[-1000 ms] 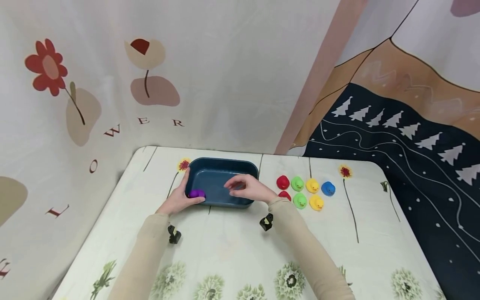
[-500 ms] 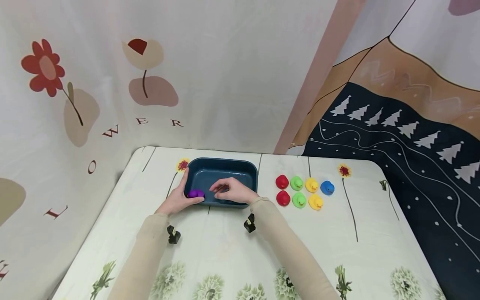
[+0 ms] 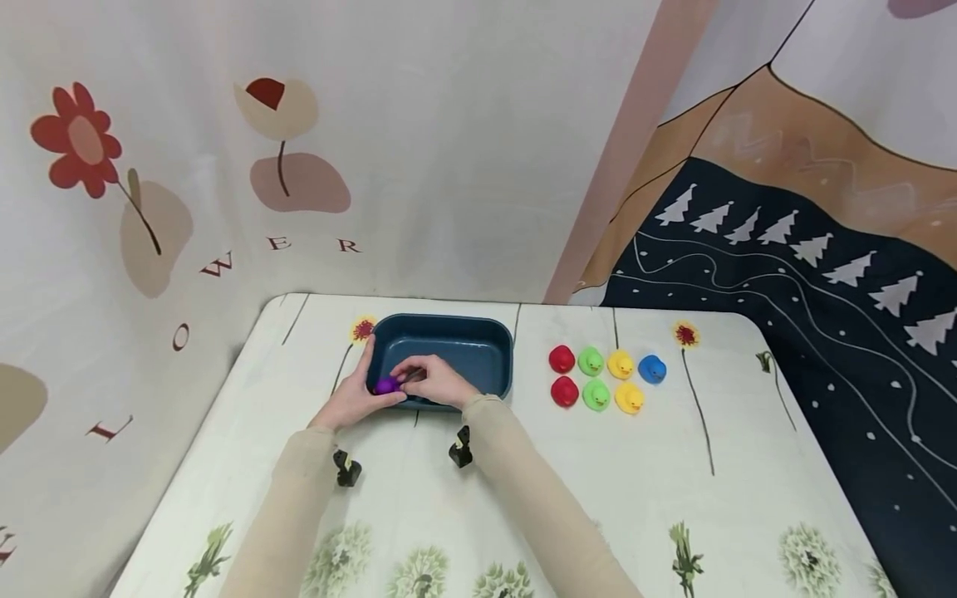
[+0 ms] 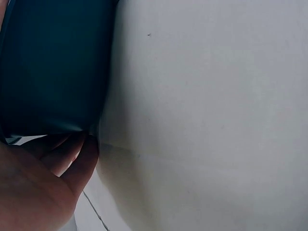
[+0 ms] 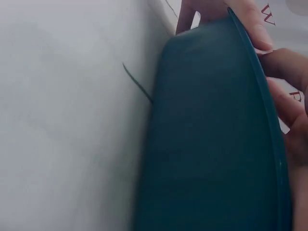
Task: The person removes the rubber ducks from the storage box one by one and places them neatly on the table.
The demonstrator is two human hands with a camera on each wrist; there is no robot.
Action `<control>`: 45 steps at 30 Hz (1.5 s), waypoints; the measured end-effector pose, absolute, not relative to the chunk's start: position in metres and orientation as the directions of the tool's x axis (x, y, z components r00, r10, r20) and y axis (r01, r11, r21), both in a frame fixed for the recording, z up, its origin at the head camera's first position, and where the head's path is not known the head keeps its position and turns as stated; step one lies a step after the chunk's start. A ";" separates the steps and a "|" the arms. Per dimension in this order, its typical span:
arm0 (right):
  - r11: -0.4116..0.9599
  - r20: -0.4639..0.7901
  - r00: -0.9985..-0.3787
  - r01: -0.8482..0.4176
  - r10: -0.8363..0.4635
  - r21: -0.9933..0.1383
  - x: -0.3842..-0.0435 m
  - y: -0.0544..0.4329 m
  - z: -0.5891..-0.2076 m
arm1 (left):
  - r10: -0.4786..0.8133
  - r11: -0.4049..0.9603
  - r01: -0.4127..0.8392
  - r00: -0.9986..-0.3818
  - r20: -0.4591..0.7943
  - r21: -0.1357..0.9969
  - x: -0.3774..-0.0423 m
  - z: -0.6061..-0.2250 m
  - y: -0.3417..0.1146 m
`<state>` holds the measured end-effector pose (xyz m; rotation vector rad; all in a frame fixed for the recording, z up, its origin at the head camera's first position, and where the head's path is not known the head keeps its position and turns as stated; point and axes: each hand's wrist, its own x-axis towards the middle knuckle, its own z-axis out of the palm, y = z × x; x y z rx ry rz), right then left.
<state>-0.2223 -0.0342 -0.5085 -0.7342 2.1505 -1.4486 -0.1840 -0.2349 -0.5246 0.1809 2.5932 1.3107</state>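
A dark blue rectangular tray (image 3: pixel 478 332) sits on the cloth-covered table. My left hand (image 3: pixel 355 394) grips its left end, the thumb over the near rim and the other fingers along the outer wall, as the left wrist view also shows. Inside that end lies something small, purple and rounded (image 3: pixel 385 385), partly covered by both hands. My right hand (image 3: pixel 437 382) reaches over the tray's near rim with bent fingers, its fingertips right at the purple thing. Whether they pinch it is hidden. In the right wrist view, the tray's near wall (image 5: pixel 207 130) blocks the inside.
Right of the tray, small rubber ducks stand in two rows: green ones (image 3: pixel 596 394), yellow ones (image 3: pixel 630 398) and a blue one (image 3: pixel 652 370), beside two red rounded toys (image 3: pixel 564 391). A printed curtain (image 3: pixel 449 149) hangs behind the table.
My right hand has moved left across the tray, from its middle to the purple thing at the left end. My left hand and the tray have stayed in place.
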 end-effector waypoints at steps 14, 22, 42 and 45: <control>0.377 -0.127 -0.724 -0.195 -0.678 -0.905 -0.228 -0.045 -0.513 | 0.208 0.592 0.012 -0.968 -0.138 0.806 -0.184 -0.525 -0.234; 0.373 -0.138 -0.713 -0.183 -0.687 -0.909 -0.229 -0.044 -0.516 | 0.209 0.591 0.017 -0.969 -0.132 0.807 -0.183 -0.523 -0.233; 0.332 -0.192 -0.708 -0.064 -0.680 -0.941 -0.235 -0.047 -0.520 | 0.216 0.582 0.015 -0.967 -0.136 0.813 -0.182 -0.523 -0.233; 0.352 -0.201 -0.710 -0.070 -0.675 -0.934 -0.236 -0.047 -0.520 | 0.209 0.592 0.018 -0.969 -0.132 0.805 -0.182 -0.523 -0.233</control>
